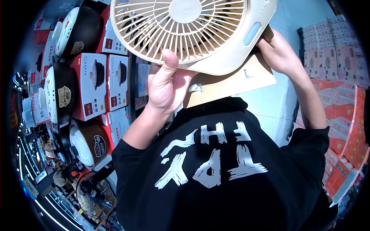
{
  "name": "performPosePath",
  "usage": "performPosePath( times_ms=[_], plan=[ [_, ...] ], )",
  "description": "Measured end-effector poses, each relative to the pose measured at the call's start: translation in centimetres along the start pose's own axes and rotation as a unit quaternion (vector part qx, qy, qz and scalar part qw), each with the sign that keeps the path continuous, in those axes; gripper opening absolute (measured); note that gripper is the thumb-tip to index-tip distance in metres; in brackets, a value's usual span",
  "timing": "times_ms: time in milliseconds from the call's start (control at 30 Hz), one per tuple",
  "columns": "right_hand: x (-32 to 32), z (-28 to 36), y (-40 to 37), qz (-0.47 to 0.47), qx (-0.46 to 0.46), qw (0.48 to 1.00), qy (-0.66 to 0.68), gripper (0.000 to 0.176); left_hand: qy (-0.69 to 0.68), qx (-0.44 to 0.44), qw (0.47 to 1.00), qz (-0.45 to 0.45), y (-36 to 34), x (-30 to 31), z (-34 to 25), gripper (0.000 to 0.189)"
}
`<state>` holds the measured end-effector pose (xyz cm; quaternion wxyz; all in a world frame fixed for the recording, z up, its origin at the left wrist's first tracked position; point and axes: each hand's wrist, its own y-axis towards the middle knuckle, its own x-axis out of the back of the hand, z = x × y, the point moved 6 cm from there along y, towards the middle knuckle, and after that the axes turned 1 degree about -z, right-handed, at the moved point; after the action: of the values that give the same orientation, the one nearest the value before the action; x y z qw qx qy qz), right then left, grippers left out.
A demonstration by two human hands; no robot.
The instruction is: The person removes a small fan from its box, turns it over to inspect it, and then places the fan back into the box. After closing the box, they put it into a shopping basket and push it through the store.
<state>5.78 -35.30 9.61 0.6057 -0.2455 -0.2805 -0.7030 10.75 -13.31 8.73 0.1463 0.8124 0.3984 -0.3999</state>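
A cream-coloured fan (231, 50) with a round slatted grille and a pale blue oval strip on its corner fills the top of the head view. My left hand (165, 82) holds its near left rim, thumb up against the grille and the other fingers mostly hidden beneath. At the fan's right edge, my right hand (277, 52) curls inward under the casing beside a brown flap; its fingertips are hidden, so what they grip does not show. Below the fan lies a flat tan cardboard panel (231, 84) with bits of clear tape on it.
Boxes with pot pictures (94, 82) are stacked on the left, with dark lidded pots (63, 94) in front. A standing fan (96, 194) is at lower left. Pink wrapped packs (325, 57) and red-orange cartons (347, 115) line the right. Pale floor tiles (283, 92) show between.
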Motion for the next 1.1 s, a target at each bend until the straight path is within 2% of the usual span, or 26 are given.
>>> performPosePath(
  times_ms=[100, 300, 333, 367, 500, 600, 700, 833, 967, 1000, 1100],
  plan=[
    [-0.3, -1.5, -0.1, 0.018, -0.035, 0.998, 0.042, 0.032, -0.007, 0.012, 1.000, -0.019, 0.5, -0.3, 0.3, 0.060],
    [-0.4, -1.2, -0.5, -0.001, -0.024, 0.998, 0.063, 0.031, 0.042, -0.042, 0.998, -0.023, 0.9, 0.0, 0.2, 0.059],
    [-0.6, -1.5, -0.5, 0.008, -0.029, 0.998, 0.061, 0.030, 0.125, -0.074, 0.989, -0.031, 0.9, -0.3, -0.2, 0.066],
    [-0.7, -1.7, -0.6, 0.017, -0.035, 0.997, 0.059, 0.029, 0.152, -0.093, 0.984, -0.008, 0.8, -0.8, -0.8, 0.065],
    [-0.5, -0.7, -0.7, -0.030, 0.016, 0.999, 0.030, 0.026, 0.202, -0.177, 0.963, -0.010, 0.2, -0.6, -2.5, 0.065],
    [-0.1, -0.9, -1.0, -0.014, -0.053, 0.997, 0.060, 0.026, 0.231, -0.226, 0.946, -0.015, 0.0, 0.8, -3.0, 0.065],
    [0.7, -0.9, -1.4, -0.031, -0.029, 0.997, 0.069, 0.027, 0.257, -0.259, 0.931, -0.023, 0.1, 1.8, -3.5, 0.067],
    [0.8, -1.2, -1.3, -0.033, -0.038, 0.993, 0.103, 0.029, 0.228, -0.252, 0.940, -0.033, -0.3, 2.6, -3.3, 0.068],
    [1.1, -1.6, -1.3, -0.042, -0.026, 0.992, 0.117, 0.030, 0.266, -0.262, 0.928, -0.015, -0.2, 2.9, -3.9, 0.078],
    [1.2, -1.5, -1.3, -0.038, -0.027, 0.992, 0.117, 0.031, 0.265, -0.250, 0.930, -0.044, -0.2, 3.1, -4.1, 0.084],
    [1.4, -1.6, -1.4, -0.048, -0.052, 0.990, 0.125, 0.034, 0.263, -0.234, 0.935, -0.038, 0.2, 3.9, -4.5, 0.086]
  ],
)
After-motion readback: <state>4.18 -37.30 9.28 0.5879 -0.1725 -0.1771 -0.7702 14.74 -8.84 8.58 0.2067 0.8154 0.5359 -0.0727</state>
